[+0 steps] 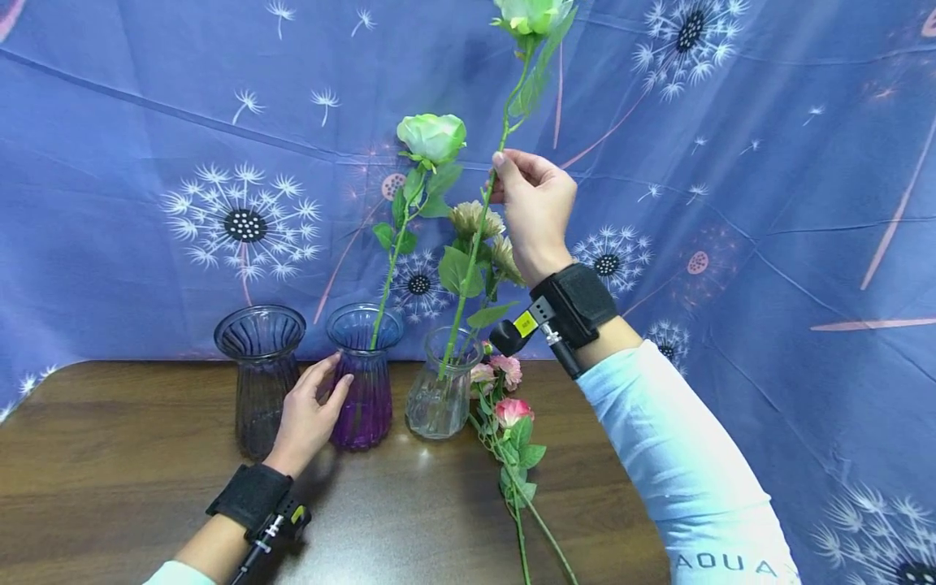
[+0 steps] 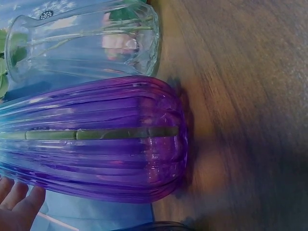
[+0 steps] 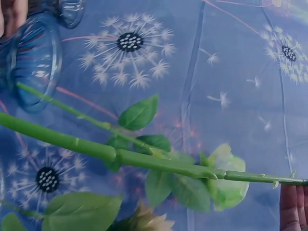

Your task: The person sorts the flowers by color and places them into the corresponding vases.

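Three ribbed glass vases are standing in a row near the back edge of the dark wooden bench (image 1: 132,479): a smoky grey vase (image 1: 259,378) on the left, a purple glass vase (image 1: 363,375) in the middle, a clear glass vase (image 1: 441,383) on the right; the right hand (image 1: 536,210) is pinching the long green stem of a pale green artificial rose (image 1: 531,16) betw. thumb & fingertips, well above the clear vase, w/ the stem's lower end sitting inside that vase; a beige flower sprig (image 1: 475,219) is standing in the same vase; the left hand (image 1: 307,418) is resting w/ relaxed, straight fingers against the purple vase's side, holding nothing; a 2nd pale green rose (image 1: 431,136) is standing in the purple vase; pink rose stems (image 1: 509,410) are lying on the bench just right of the clear vase; a blue dandelion-print cloth (image 1: 768,162) is hanging behind.
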Motion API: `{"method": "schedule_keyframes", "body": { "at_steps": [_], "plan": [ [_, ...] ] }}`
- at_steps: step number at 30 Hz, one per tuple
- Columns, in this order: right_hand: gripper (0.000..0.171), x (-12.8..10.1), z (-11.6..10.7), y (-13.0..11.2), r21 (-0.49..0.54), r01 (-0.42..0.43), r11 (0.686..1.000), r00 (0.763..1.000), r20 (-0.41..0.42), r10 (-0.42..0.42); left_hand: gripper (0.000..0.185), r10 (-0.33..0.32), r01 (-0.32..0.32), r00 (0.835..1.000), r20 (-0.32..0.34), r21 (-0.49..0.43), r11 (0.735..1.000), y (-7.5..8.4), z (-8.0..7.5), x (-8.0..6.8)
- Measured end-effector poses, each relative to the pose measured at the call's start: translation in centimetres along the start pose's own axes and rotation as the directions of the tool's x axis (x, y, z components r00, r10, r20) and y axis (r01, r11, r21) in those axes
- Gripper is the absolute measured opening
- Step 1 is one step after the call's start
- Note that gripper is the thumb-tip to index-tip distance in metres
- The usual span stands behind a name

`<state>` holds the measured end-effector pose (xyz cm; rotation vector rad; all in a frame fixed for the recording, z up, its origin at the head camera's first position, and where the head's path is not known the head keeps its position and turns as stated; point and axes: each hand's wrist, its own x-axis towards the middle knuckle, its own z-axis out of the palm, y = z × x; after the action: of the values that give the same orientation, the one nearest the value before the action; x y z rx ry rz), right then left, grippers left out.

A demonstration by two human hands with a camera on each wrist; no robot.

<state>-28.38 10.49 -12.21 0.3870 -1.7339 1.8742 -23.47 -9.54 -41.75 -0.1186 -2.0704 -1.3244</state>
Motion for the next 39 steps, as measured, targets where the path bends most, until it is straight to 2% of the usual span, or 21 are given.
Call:
{"method": "schedule_keyframes", "body": {
  "at_steps": [6, 11, 18, 29, 39],
  "plan": [
    [0.017, 0.0, 1.7, -0.5, 0.057, 0.027, 0.998, 1.0, -0.001, -0.027, 0.037, -0.011, 0.011, 1.0, 0.025, 0.007, 1.0, -0.1, 0.1, -0.1],
    [0.019, -0.1, 2.4, -0.5, 0.055, 0.04, 0.998, 0.999, 0.012, -0.041, 0.038, -0.007, 0.007, 0.999, 0.036, 0.003, 1.0, 0.0, 0.0, -0.1],
    [0.02, 0.0, 3.4, -1.2, 0.106, 0.054, 0.993, 0.998, 0.002, -0.055, 0.039, -0.024, 0.024, 0.998, 0.063, 0.003, 1.0, 0.2, -0.1, 0.1],
    [0.022, -0.5, 5.7, -1.0, 0.071, 0.091, 0.993, 0.996, -0.009, -0.091, 0.04, -0.029, 0.028, 0.997, 0.065, 0.018, 0.999, 0.1, -0.3, 0.0],
    [0.022, -1.5, 6.9, 0.7, 0.052, 0.056, 0.997, 0.998, 0.003, -0.057, 0.039, -0.016, 0.014, 0.998, 0.057, 0.033, 0.999, 0.0, -0.3, 0.0]
  ]
}}
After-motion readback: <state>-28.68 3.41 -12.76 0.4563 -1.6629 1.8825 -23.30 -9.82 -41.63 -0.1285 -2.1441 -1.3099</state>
